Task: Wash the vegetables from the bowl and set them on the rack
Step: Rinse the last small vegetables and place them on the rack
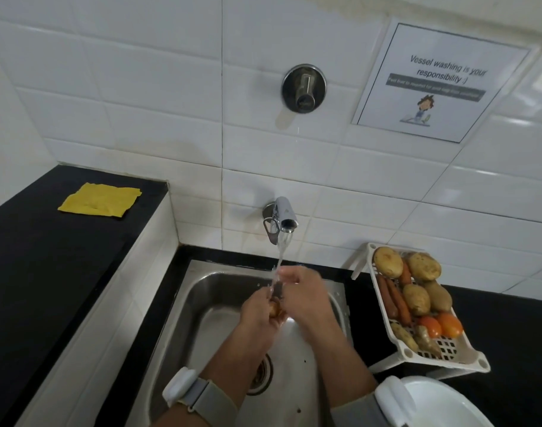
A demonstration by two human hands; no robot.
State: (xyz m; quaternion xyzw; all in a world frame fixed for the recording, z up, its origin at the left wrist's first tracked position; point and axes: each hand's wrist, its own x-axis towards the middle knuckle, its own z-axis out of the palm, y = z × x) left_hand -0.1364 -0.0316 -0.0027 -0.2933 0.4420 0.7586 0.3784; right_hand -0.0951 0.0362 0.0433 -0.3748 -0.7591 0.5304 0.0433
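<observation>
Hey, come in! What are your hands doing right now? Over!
Both hands, left and right, rubbing a small brownish vegetable under the running tap. Rack already well loaded. Nothing in the way.

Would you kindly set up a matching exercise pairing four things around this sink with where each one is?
Things:
1. yellow cloth
2. tomatoes
3. printed notice
4. white bowl

Places:
A. on the tiled wall, upper right
B. on the black counter left of the sink
C. bottom right, nearer the person than the rack
D. in the rack, beside the potatoes and carrots

Pairs: 1-B, 2-D, 3-A, 4-C
</observation>
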